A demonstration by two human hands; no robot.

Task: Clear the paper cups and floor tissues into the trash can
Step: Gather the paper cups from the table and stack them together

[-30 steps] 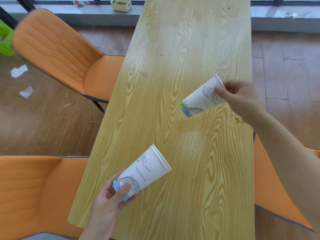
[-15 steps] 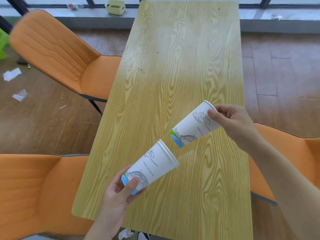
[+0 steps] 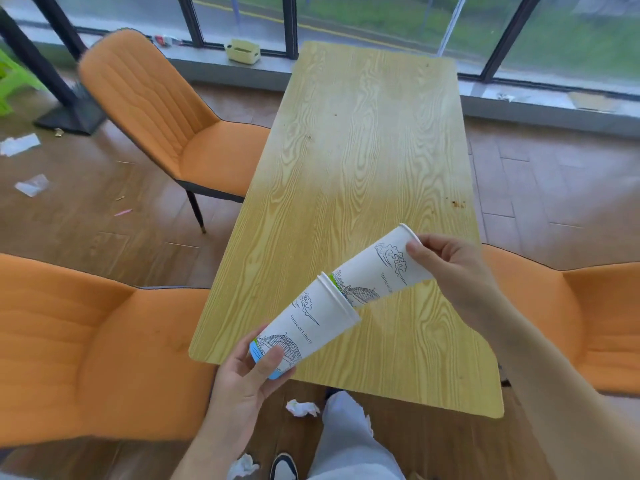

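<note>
Over the near end of the long yellow wooden table (image 3: 363, 161), the left hand (image 3: 242, 379) grips the bottom of a white paper cup with drawings (image 3: 304, 327). The right hand (image 3: 453, 271) pinches the rim of a second white paper cup (image 3: 377, 271), its bottom poking into the first cup's mouth. Crumpled white tissues (image 3: 302, 408) lie on the floor below the table's near edge.

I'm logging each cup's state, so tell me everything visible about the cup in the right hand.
The right cup is white paper with a rolled rim, blue line drawings of a wave and a bridge, and a green band near its base. It is tilted, base down-left, with the base just inside the mouth of the left cup. The right hand pinches its rim above the table.
</note>
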